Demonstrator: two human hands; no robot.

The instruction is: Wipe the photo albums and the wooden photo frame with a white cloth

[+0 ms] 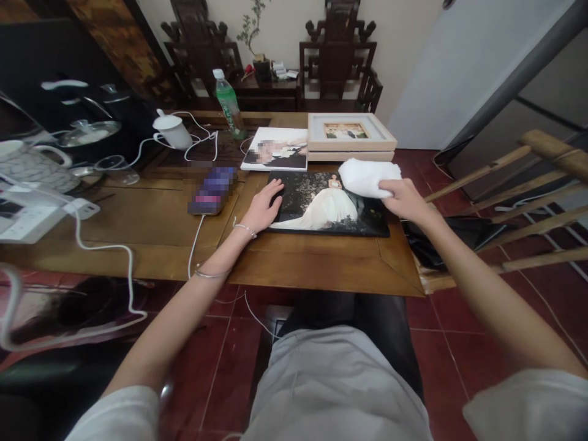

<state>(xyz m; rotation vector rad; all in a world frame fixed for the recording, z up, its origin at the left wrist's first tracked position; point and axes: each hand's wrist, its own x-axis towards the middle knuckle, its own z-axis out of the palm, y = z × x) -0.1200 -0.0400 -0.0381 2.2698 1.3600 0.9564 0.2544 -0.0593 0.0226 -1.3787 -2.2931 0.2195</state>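
A dark photo print [321,208] of a figure in a white gown lies flat on the wooden table [294,263]. My left hand [264,207] rests flat on the print's left edge, fingers spread. My right hand [404,197] is closed on a white cloth [367,176], which sits on the print's upper right corner. Behind it lie a second photo print [275,150] and a pale wooden picture frame [349,135].
A phone [212,191] on a white cable lies left of the print. A white cup [172,130], a green bottle [228,104], pot lids and a patterned kettle [32,165] crowd the left. Wooden chair slats [505,202] stand right of the table.
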